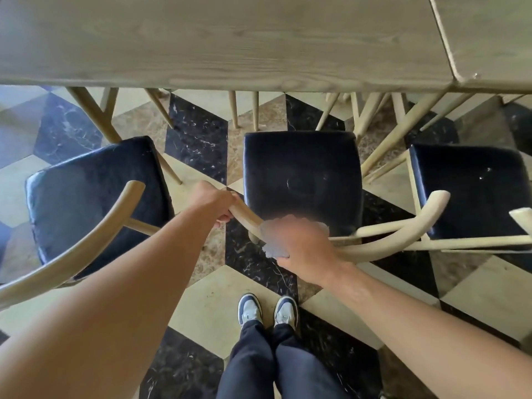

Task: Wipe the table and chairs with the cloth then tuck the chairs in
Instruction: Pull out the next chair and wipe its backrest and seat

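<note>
Wooden backrest [247, 217] of middle chair [302, 180]: left hand [214, 201] grips it, right hand [299, 243] presses cloth [270, 249]. Risk: cloth slipping free, chair tipping.

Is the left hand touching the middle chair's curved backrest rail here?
Touching. The head view shows the left hand with fingers curled round the left end of the middle chair's backrest rail, no gap between them.

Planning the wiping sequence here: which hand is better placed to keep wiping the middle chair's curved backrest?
The right hand: it holds the cloth against the backrest of the middle chair. The left hand holds no cloth and grips the rail's left end, so it probably suits steadying.
</note>
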Demonstrator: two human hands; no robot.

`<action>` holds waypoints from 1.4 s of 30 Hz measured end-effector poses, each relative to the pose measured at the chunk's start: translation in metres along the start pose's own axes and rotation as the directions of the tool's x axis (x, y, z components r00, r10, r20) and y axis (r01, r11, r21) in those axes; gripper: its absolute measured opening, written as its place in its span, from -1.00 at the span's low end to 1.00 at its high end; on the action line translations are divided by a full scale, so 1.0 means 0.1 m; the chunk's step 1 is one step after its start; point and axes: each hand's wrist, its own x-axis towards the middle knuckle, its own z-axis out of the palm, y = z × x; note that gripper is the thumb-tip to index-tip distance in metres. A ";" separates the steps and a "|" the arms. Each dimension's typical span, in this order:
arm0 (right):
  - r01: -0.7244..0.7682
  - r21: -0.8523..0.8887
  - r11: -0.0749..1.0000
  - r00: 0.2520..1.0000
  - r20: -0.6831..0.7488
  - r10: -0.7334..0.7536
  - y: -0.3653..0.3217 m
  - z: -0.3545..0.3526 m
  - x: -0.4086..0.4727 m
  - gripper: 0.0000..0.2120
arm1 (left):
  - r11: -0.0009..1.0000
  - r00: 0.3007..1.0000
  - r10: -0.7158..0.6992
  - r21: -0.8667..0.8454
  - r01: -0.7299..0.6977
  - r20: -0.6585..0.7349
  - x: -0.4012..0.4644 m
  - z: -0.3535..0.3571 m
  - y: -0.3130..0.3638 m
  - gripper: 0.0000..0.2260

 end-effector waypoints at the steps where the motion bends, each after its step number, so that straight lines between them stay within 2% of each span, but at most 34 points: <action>1: -0.008 -0.007 1.000 1.000 -0.004 0.008 -0.06 0.01 0.08 -0.41 | 1.000 1.000 0.003 0.031 -0.003 0.002 0.00 0.01 0.03 -0.83; 4: -0.106 -0.040 0.994 0.994 0.026 0.107 -0.36 0.11 0.47 -0.22 | 0.993 0.999 -0.008 0.116 0.001 0.054 -0.02 -0.01 0.11 -0.86; 6: -0.212 -0.018 0.977 0.977 0.004 0.212 -0.49 0.16 0.64 -0.27 | 0.990 0.998 -0.015 0.138 0.008 0.054 -0.02 0.00 0.13 -0.85; 8: -0.252 -0.003 0.968 0.967 -0.041 0.252 -0.51 0.19 0.64 -0.37 | 0.990 0.999 -0.008 0.141 0.004 0.032 -0.03 0.02 0.15 -0.83; 13: -0.156 -0.039 0.987 0.988 -0.013 0.155 -0.24 0.14 0.27 -0.39 | 0.983 1.000 0.000 0.185 -0.006 0.029 0.02 0.04 0.13 -0.87; 18: -0.071 -0.067 0.995 0.989 0.126 0.079 0.40 -0.14 -0.35 -0.42 | 0.985 0.999 -0.033 0.172 0.036 -0.016 -0.01 0.02 0.13 -0.82; 21: -0.069 -0.043 0.997 0.985 0.154 0.075 0.70 -0.26 -0.54 -0.44 | 0.986 0.999 -0.052 0.158 0.052 -0.001 -0.03 0.00 0.11 -0.75; 23: -0.059 -0.001 0.998 0.988 0.141 0.059 0.70 -0.27 -0.51 -0.47 | 0.962 0.998 -0.008 0.273 0.024 -0.059 -0.09 0.04 0.14 -0.73; 26: -0.038 0.035 0.999 0.993 0.111 0.034 0.57 -0.22 -0.39 -0.49 | 0.849 0.960 0.188 0.526 -0.054 -0.206 -0.28 0.24 0.14 -0.72; 28: -0.021 0.058 0.998 0.998 0.068 0.017 0.50 -0.15 -0.32 -0.53 | 0.786 0.938 0.244 0.617 -0.043 -0.245 -0.43 0.47 0.08 -0.70; 30: 0.000 0.058 0.998 0.998 0.059 -0.003 0.48 -0.13 -0.31 -0.57 | 0.807 0.955 0.175 0.591 0.000 -0.239 -0.62 0.76 0.02 -0.63; 32: 0.029 0.061 0.998 0.997 0.073 -0.033 0.55 -0.16 -0.35 -0.62 | 0.905 0.972 0.051 0.423 0.053 -0.230 -0.78 1.02 0.00 -0.67; 34: 0.076 0.038 0.996 0.992 0.096 -0.079 0.74 -0.21 -0.47 -0.68 | 0.951 0.968 -0.073 0.276 0.140 -0.240 -0.89 1.20 0.02 -0.77; 38: 0.141 -0.004 0.990 0.976 0.166 -0.139 1.59 -0.46 -0.83 -0.74 | 0.947 0.941 -0.271 0.116 0.298 -0.202 -1.00 1.33 0.18 -0.79; 40: 0.166 -0.059 0.984 0.968 0.199 -0.152 2.07 -0.63 -0.90 -0.81 | 0.926 0.925 -0.330 0.124 0.356 -0.190 -1.01 1.31 0.26 -0.77; 42: 0.175 -0.123 0.977 0.961 0.238 -0.142 2.56 -0.77 -0.90 -0.79 | 0.908 0.913 -0.364 0.147 0.392 -0.182 -1.04 1.30 0.32 -0.75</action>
